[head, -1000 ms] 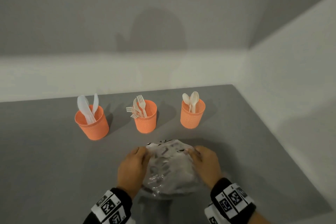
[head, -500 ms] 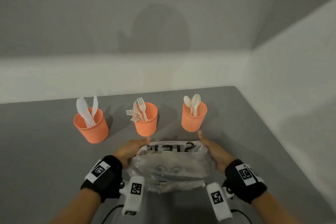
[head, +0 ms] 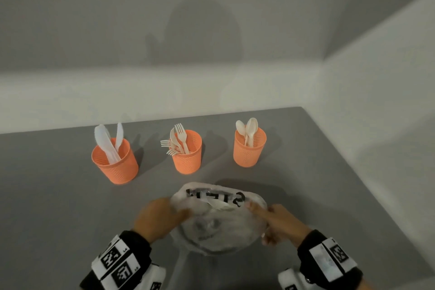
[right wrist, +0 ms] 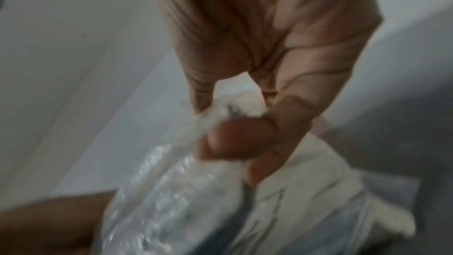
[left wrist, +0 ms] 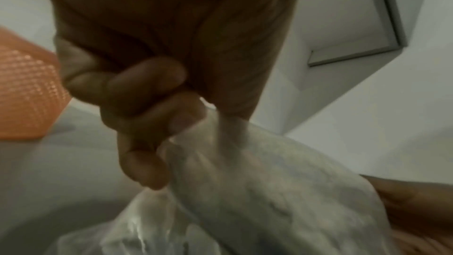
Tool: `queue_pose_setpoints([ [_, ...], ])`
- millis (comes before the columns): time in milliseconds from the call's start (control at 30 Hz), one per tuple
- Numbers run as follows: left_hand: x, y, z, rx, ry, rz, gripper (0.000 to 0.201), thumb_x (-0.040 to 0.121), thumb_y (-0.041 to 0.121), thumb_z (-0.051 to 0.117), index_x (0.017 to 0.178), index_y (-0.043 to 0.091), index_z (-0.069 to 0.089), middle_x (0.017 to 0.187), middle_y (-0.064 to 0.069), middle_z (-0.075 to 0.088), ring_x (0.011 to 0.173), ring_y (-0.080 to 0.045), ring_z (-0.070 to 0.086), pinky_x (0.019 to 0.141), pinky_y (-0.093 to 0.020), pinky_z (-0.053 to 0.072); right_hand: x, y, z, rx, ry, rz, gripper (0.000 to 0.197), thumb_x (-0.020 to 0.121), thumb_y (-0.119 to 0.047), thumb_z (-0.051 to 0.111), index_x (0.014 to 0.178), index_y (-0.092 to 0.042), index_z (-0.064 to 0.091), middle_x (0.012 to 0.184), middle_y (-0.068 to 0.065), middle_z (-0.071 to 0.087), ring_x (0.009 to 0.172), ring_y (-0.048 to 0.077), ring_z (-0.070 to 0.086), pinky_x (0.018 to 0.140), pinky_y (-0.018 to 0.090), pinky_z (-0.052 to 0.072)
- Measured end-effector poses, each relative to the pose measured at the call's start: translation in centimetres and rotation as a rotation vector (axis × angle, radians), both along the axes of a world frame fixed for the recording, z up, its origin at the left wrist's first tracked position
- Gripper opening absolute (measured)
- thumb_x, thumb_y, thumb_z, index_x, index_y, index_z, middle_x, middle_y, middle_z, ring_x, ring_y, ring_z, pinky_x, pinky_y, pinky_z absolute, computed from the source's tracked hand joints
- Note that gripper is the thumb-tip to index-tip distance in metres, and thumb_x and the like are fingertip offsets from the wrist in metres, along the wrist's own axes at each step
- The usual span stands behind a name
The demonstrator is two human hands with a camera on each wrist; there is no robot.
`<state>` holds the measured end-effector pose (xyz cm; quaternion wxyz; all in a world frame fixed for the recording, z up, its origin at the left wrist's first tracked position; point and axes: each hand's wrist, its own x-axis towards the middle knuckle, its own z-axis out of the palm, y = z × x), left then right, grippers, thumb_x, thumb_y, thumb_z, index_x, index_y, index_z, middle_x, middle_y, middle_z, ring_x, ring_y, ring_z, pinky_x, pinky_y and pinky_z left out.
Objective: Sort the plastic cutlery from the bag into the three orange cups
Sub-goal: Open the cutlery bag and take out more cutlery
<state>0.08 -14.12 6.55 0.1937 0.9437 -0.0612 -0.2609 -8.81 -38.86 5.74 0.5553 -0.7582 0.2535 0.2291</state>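
A clear plastic bag with black lettering lies on the grey table in front of me, pale cutlery dimly showing inside. My left hand grips its left edge, fingers curled into the plastic. My right hand pinches the right edge. Behind the bag stand three orange cups: the left cup holds white knives, the middle cup holds forks, the right cup holds spoons.
The grey table ends at a white wall behind the cups and another wall on the right. Bare tabletop lies left of the bag and between the bag and the cups.
The bag's mouth has lifted and bunched into a rounder shape. Both hands have turned inward, backs up again, and closed on its edges.
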Motion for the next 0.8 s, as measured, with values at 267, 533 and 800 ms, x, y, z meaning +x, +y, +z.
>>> queue_pose_setpoints([
  [267,-1.4,1.3,-2.0,-0.868,0.309,0.562,0.012,0.090,0.001,0.054,0.081,0.003,0.062,0.072,-0.009,0.064,0.052,-0.011,0.063,0.046,-0.019,0.052,-0.2,-0.2,-2.0,0.711,-0.082,-0.531,0.021,0.095,-0.004,0.042,0.103,0.003,0.060,0.086,0.016,0.074,0.073,0.021,0.073,0.060,0.029,0.060],
  [533,-2.0,0.8,-2.7,-1.486,0.733,1.170,0.021,0.098,0.004,0.035,0.096,-0.004,0.054,0.072,-0.020,0.069,0.074,-0.030,0.065,0.044,-0.038,0.056,-0.6,0.6,-2.4,1.085,-0.169,-0.713,0.064,0.024,0.004,0.090,0.083,0.012,0.069,0.088,0.030,0.070,0.074,0.037,0.071,0.053,0.043,0.058],
  [800,-2.1,-0.7,-2.3,-1.470,0.728,1.227,0.022,0.096,0.009,0.039,0.082,-0.001,0.053,0.075,-0.017,0.062,0.077,-0.025,0.055,0.074,-0.038,0.053,-0.7,2.8,-2.1,0.947,-0.261,-0.742,0.027,0.064,-0.017,0.052,0.065,0.002,0.071,0.064,0.019,0.068,0.054,0.029,0.068,0.047,0.036,0.056],
])
